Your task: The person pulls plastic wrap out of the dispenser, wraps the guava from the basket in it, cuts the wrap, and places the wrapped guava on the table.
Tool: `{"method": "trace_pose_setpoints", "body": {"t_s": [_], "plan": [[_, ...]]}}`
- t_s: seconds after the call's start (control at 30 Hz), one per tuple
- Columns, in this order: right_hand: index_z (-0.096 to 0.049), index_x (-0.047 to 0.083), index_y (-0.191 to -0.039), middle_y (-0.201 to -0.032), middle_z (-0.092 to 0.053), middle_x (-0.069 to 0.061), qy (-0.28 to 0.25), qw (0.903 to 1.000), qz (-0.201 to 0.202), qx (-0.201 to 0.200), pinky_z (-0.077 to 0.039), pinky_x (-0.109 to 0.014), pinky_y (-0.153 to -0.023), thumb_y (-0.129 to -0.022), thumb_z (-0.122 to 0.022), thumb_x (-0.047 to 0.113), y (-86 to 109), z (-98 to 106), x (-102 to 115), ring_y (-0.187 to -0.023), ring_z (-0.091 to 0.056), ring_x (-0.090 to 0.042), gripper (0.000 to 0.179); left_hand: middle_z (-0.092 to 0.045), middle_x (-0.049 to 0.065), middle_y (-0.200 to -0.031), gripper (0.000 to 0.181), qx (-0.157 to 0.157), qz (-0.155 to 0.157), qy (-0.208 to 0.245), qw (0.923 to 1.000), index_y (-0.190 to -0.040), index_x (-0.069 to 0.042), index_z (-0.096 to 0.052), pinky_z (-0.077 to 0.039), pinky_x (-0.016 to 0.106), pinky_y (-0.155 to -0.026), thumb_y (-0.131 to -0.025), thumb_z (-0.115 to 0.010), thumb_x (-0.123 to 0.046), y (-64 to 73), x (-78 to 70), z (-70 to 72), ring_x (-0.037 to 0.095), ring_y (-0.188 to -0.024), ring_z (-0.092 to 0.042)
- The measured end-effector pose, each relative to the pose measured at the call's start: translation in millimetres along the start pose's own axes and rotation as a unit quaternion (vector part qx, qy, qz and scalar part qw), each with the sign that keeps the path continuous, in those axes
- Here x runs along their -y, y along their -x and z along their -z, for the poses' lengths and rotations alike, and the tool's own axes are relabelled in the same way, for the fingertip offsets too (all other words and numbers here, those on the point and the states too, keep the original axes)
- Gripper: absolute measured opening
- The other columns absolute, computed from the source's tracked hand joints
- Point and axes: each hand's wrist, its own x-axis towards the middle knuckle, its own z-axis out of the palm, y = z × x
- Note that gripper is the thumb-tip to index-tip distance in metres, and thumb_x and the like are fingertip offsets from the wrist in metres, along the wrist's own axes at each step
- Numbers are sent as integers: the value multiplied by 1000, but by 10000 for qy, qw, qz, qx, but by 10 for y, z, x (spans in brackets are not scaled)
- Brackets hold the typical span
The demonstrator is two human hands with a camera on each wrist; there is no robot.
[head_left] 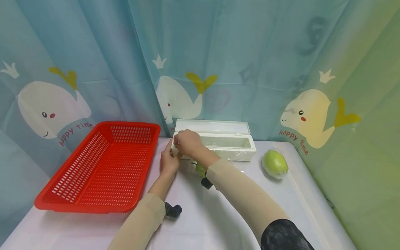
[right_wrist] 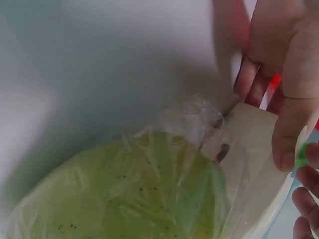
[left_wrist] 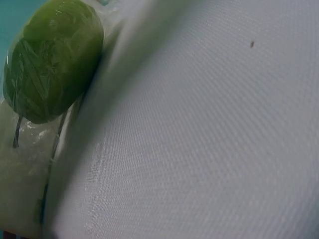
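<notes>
A long white cling film box (head_left: 218,153) lies at the back of the table, its lid (head_left: 212,127) raised. My left hand (head_left: 169,162) holds the box's left end, thumb on its upper edge in the right wrist view. My right hand (head_left: 189,143) is bent over that same end. Its fingers (right_wrist: 310,181) pinch a small green piece (right_wrist: 301,155) at the box edge, beside the left thumb. A green pear (right_wrist: 124,194) in clear film lies in front of the box, partly under the right forearm in the head view; its stem shows in the left wrist view.
A red plastic basket (head_left: 115,173) with slotted walls stands left of the hands. Another film-wrapped green fruit (head_left: 275,164) sits to the right of the box. Behind the white table (head_left: 206,222) hangs a blue curtain (head_left: 250,69) with printed whales.
</notes>
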Motion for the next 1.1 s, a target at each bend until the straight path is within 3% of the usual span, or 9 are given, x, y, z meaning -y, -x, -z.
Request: {"method": "trace_pose_setpoints", "body": {"t_s": [0.13,0.33,0.67,0.83,1.1], "plan": [[-74,21,-84,-79,-70,5,13,9999,-78,-72,-53,-35,-62,-93,-60,12,-9,-32,-22,-77,-62,-17,19,-53,23,-132,71,8,17,45,10000,-154,-23,-40,-47,46,-97,-91,-71,-15,-2,-3,3,35,-116,-57],[-77,22,-107,-105,-74,6,5,9997,177,176,-55,-32,-83,-96,-62,12,-12,-47,-43,-97,-64,-19,21,-58,23,-132,72,44,-16,146,9999,-154,-17,-38,-51,46,-93,-91,-71,-12,-8,0,9,35,-115,-61],[-76,27,-102,-100,-72,8,386,9982,331,318,-52,-33,-75,-96,-65,20,6,-50,-145,-91,-60,-18,14,-63,20,-128,75,209,94,570,9981,-156,-18,-36,-51,35,-86,-92,-73,-22,-44,30,7,30,-112,-60],[-75,27,-104,-101,-72,7,417,9978,353,374,-52,-35,-76,-99,-61,20,19,-43,-194,-91,-59,-18,16,-60,21,-132,75,273,90,838,9961,-155,-19,-36,-50,39,-94,-91,-74,-21,-34,25,19,31,-116,-57],[-75,21,-99,-95,-74,4,778,9927,820,414,-54,-36,-74,-98,-62,18,18,43,-188,-87,-62,-20,14,-61,22,-129,73,209,39,835,9963,-154,-15,-38,-50,37,-92,-91,-74,-19,-25,29,8,30,-112,-57]]}}
